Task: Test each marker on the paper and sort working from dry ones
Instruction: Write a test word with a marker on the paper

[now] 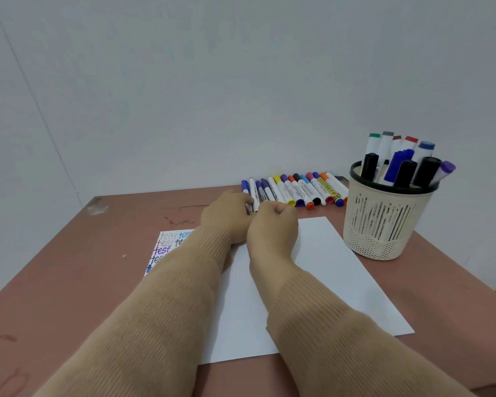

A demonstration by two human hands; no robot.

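At frame centre the left hand (226, 216) grips a white marker (249, 208) while the right hand (272, 222) curls beside it, its hold unclear; best uncap it straight, over the paper (327, 267).

left arm: stretched forward in a ribbed tan left sleeve (166, 305) | left hand (226, 217): knuckles up, fingers (245, 199) curled round the end of a white marker (250, 209) | right arm: stretched forward alongside, right sleeve (335, 339) alike | right hand (272, 224): fingers curled into a fist just beside the left hand; any hold hidden
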